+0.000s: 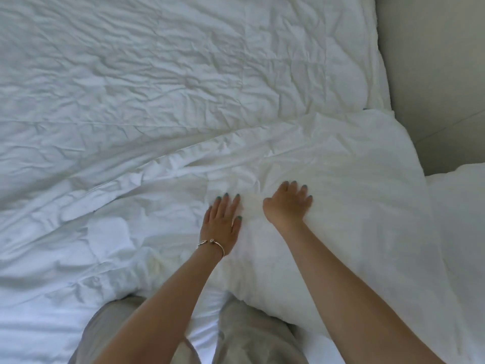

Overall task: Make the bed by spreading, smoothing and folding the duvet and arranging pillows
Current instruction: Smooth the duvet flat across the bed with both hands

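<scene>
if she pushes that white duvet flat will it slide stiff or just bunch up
Probably bunches: the duvet is creased all over and folds softly near the left hand. It looks puffy and light, dimpling under the right hand. Likely floppy when lifted.

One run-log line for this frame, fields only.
step: smoothing | left hand: flat on duvet | right hand: pressing pillow | duvet: wrinkled
</scene>
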`<action>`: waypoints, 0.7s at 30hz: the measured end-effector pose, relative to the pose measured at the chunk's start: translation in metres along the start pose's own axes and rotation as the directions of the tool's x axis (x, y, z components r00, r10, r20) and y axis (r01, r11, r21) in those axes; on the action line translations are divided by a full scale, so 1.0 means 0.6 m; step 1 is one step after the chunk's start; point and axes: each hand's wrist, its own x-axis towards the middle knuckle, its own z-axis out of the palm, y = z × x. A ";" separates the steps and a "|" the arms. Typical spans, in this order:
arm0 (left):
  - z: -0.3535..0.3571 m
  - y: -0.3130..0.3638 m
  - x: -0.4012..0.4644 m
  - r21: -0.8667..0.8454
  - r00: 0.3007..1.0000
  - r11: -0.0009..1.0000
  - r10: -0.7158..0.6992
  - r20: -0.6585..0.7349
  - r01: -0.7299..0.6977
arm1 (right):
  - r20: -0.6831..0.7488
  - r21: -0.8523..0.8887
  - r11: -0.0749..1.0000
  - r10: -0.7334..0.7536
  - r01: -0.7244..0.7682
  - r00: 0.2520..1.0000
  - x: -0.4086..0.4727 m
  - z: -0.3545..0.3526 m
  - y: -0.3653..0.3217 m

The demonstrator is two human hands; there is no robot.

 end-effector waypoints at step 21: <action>-0.143 -0.816 -0.037 -0.092 0.778 0.924 -0.364 -0.513 0.372 | -0.057 0.735 0.677 0.022 0.027 0.998 0.044 0.129 -0.561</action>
